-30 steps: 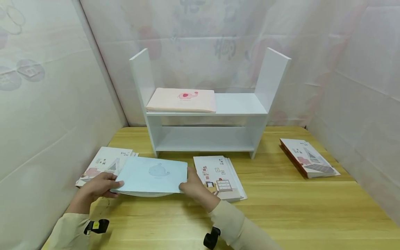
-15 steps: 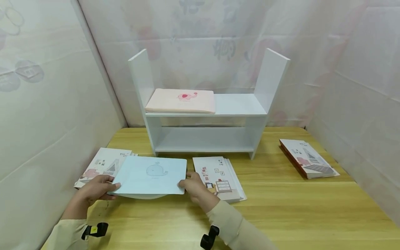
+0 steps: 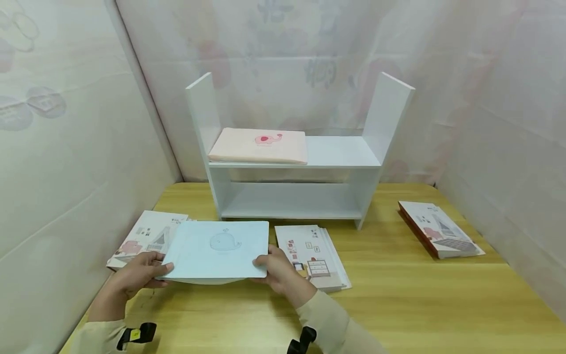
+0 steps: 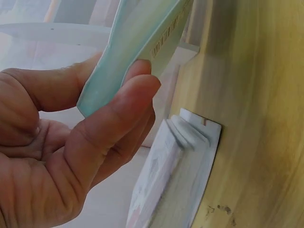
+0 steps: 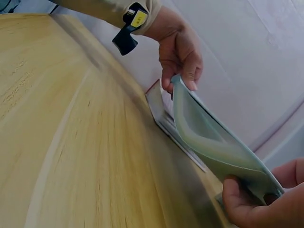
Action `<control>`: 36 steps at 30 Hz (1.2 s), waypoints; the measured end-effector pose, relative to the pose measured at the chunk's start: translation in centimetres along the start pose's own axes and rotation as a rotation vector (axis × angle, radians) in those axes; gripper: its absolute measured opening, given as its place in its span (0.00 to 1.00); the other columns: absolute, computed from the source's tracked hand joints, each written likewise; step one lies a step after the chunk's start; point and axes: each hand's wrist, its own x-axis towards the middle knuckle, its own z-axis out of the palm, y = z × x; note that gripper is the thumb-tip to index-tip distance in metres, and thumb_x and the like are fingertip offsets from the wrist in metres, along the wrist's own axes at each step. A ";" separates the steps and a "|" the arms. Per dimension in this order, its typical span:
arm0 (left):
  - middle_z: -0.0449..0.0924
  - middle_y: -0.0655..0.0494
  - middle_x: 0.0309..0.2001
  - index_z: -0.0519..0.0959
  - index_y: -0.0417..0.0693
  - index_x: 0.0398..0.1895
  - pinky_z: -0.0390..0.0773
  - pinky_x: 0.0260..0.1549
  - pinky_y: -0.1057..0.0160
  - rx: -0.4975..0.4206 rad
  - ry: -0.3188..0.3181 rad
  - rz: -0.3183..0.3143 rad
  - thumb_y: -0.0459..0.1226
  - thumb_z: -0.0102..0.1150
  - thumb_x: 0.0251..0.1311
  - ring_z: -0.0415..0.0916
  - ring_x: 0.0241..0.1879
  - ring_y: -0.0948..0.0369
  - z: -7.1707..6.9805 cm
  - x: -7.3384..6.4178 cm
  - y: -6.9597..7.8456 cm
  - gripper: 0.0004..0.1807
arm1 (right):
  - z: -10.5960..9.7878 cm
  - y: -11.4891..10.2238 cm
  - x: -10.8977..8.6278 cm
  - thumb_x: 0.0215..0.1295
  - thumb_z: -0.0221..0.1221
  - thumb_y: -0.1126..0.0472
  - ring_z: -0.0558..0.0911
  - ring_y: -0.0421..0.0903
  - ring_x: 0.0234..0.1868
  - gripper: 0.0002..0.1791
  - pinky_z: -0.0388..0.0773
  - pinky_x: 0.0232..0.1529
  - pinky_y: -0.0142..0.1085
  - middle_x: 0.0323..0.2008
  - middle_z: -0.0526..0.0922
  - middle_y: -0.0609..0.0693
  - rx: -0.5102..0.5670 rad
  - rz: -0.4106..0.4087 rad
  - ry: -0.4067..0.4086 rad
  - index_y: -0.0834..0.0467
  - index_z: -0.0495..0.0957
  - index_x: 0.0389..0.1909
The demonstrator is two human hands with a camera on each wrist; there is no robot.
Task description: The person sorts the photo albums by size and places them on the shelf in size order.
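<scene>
Blue book held crosswise between two hands, shelf beyond and to the right

Nearest us on the table (image 3: 398,305) side, we find both hands engaged. The left hand (image 3: 139,273) pinches the near left corner, thumb above and fingers beneath. The right hand (image 3: 280,273) grips the right edge near its front corner in the same manner. Neither hand is nearer than the other; each has its own end.

The blue book (image 3: 216,250) spans the space between them, raised off the table, its long axis running from hand to hand and its whale cover facing up. From the right wrist we note the underside bowed away from the top cover.

Beneath and just beyond its left part lies the left book (image 3: 148,233), partly covered from above. Just right of the right hand lies the middle stack (image 3: 305,250); the right book (image 3: 435,228) sits well apart on the far right.

Farthest, the shelf (image 3: 338,150) bears the pink book (image 3: 239,147) on the left of its upper tier. We judge this the governing relation: the blue book's long axis runs roughly parallel to the shelf's front, with the shelf's middle off to the right.
</scene>
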 end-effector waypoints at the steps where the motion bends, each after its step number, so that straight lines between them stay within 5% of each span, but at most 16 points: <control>1: 0.46 0.06 0.65 0.38 0.06 0.67 0.87 0.45 0.63 0.001 -0.005 0.001 0.33 0.46 0.79 0.85 0.45 0.57 0.0 -0.1 0.0 0.39 | 0.0 0.0 -0.1 0.68 0.49 0.74 0.80 0.52 0.53 0.25 0.80 0.46 0.40 0.60 0.73 0.69 -0.005 -0.013 -0.001 0.73 0.59 0.65; 7: 0.47 0.08 0.67 0.37 0.07 0.68 0.86 0.50 0.57 -0.025 -0.017 0.028 0.35 0.48 0.79 0.81 0.55 0.46 0.3 -0.6 0.3 0.41 | -0.7 -0.5 -0.9 0.69 0.52 0.73 0.80 0.52 0.55 0.21 0.82 0.57 0.37 0.62 0.71 0.70 -0.032 -0.082 0.010 0.71 0.58 0.59; 11: 0.48 0.10 0.68 0.38 0.09 0.69 0.86 0.49 0.59 -0.029 -0.006 0.053 0.37 0.47 0.79 0.76 0.59 0.48 0.7 -0.9 0.5 0.41 | -1.1 -0.8 -1.2 0.70 0.52 0.72 0.80 0.46 0.52 0.20 0.80 0.54 0.32 0.59 0.74 0.65 -0.029 -0.102 0.003 0.70 0.59 0.58; 22: 0.36 0.14 0.75 0.38 0.12 0.73 0.83 0.50 0.63 -0.033 0.021 0.087 0.35 0.46 0.77 0.54 0.72 0.27 2.5 -0.4 1.4 0.40 | -2.4 -1.6 -1.5 0.69 0.54 0.71 0.83 0.40 0.43 0.17 0.78 0.50 0.31 0.53 0.82 0.62 -0.058 -0.124 0.067 0.68 0.63 0.56; 36: 0.50 0.13 0.70 0.45 0.13 0.73 0.84 0.54 0.57 -0.008 0.022 0.189 0.32 0.54 0.70 0.71 0.64 0.34 4.7 -0.3 2.7 0.41 | -5.1 -3.0 -1.8 0.71 0.52 0.73 0.84 0.42 0.43 0.17 0.82 0.44 0.32 0.51 0.81 0.62 -0.087 -0.141 0.103 0.70 0.63 0.57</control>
